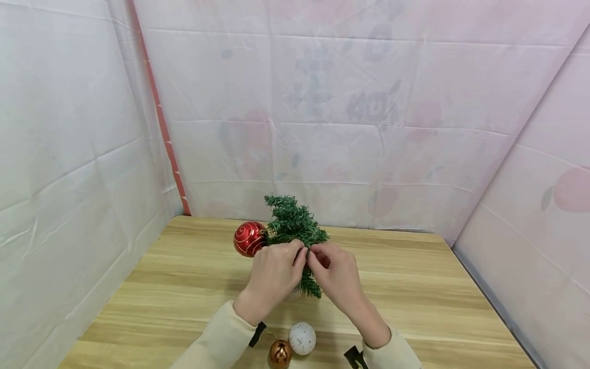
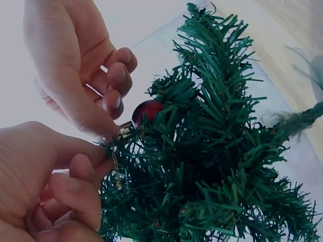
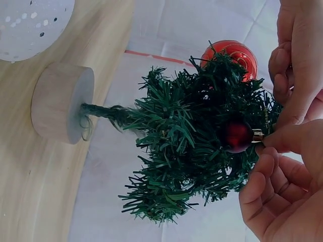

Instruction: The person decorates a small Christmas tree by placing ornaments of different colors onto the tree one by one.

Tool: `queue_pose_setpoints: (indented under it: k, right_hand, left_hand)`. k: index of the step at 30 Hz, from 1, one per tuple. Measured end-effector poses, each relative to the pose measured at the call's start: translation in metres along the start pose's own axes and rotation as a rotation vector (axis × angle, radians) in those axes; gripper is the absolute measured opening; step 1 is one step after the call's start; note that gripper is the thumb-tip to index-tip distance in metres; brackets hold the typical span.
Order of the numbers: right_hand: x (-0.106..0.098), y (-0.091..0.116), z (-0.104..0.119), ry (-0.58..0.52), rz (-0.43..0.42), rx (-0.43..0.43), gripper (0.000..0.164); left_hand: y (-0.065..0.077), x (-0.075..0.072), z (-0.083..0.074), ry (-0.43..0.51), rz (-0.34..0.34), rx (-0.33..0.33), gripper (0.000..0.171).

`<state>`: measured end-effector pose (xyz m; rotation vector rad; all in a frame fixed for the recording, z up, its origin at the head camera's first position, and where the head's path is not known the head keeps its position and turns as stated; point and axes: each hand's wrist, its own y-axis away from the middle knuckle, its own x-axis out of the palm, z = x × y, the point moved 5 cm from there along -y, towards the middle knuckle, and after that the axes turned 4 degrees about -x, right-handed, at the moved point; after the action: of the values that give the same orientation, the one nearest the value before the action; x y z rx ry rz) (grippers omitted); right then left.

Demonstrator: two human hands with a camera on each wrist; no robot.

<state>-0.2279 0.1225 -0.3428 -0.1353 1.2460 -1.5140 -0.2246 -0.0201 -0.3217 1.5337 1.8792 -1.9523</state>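
A small artificial Christmas tree [image 1: 295, 220] stands on a round base [image 3: 58, 103]. Amid its needles is a small dark red bauble [image 3: 237, 136] with a gold cap [image 2: 124, 130] and a hanging gold cord [image 2: 117, 174]. My left hand [image 1: 276, 271] pinches a green branch tip beside that cap. Meeting it there, my right hand [image 1: 338, 277] pinches the bauble at its cap between thumb and forefinger. In the head view the hands hide this small bauble. A large red bauble [image 1: 249, 239] with gold swirls hangs at the tree's left side.
Near the front of the wooden table [image 1: 415, 287] lie a white speckled bauble [image 1: 302, 338] and a copper-coloured bauble [image 1: 280, 353], between the forearms. Pale cloth walls [image 1: 322, 102] enclose the table at the back and sides.
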Motion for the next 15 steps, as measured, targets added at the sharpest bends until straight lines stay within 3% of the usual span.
queue_pose_setpoints:
  k: [15]
  right_hand:
    - [-0.0055,0.0008,0.0010,0.010,-0.040,-0.038,0.007]
  left_hand:
    - [0.0028,0.0000,0.0032,-0.004,-0.032,0.014,0.011]
